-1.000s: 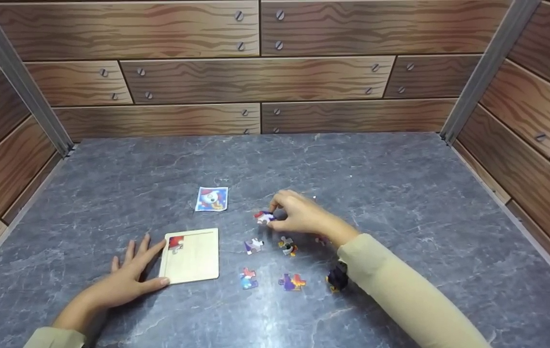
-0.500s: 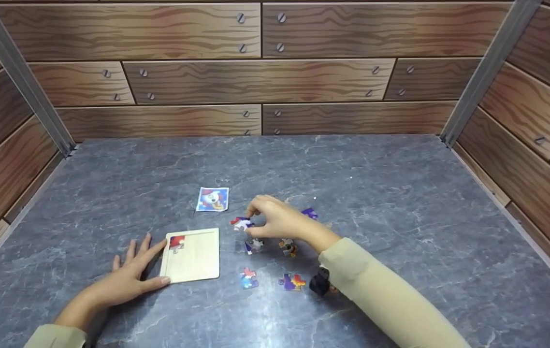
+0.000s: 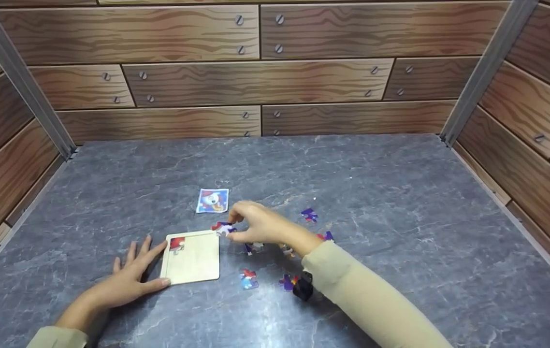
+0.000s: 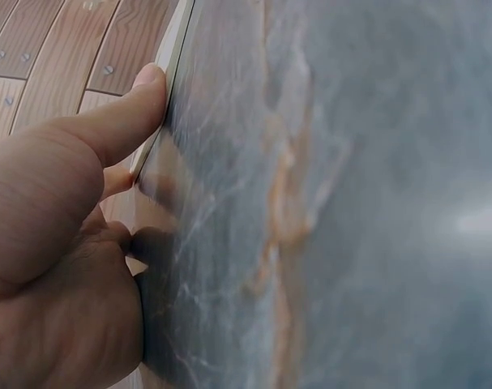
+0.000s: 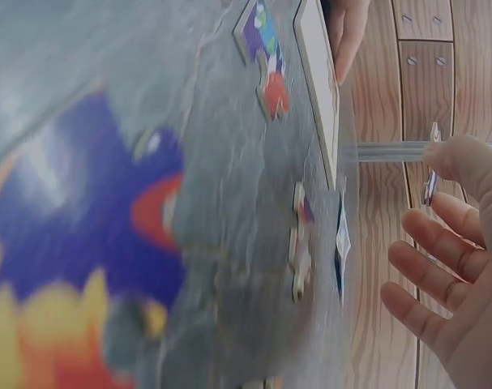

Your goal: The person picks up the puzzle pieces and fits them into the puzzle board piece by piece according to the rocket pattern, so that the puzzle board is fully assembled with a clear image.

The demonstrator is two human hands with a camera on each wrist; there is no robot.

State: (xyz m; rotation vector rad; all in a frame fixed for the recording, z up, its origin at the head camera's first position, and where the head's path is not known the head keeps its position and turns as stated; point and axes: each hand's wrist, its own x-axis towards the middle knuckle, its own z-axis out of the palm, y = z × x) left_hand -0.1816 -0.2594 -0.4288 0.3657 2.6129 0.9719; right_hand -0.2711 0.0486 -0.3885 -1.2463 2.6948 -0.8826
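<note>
My right hand (image 3: 264, 226) pinches a red, white and purple jigsaw piece (image 3: 223, 228) between thumb and fingers, held above the table by the puzzle board's upper right corner. In the right wrist view that piece (image 5: 430, 186) shows edge-on at the fingertips. The pale wooden puzzle board (image 3: 193, 266) lies flat, with a red jigsaw piece (image 3: 176, 243) in its upper left corner. At the board's left side my left hand (image 3: 123, 286) touches the edge with thumb and forefinger, its fingers straight and spread. The left wrist view shows that thumb (image 4: 136, 113) against the board's edge.
Several loose jigsaw pieces lie right of the board, among them a red and blue one (image 3: 249, 279) and a purple one (image 3: 309, 214). My right arm partly hides others. A small picture card (image 3: 213, 201) lies beyond the board. Wood-patterned walls (image 3: 255, 82) surround the table.
My right hand has carried the jigsaw piece leftward and slightly nearer, from among the loose pieces to the board's upper right corner. My left hand has stayed at the board.
</note>
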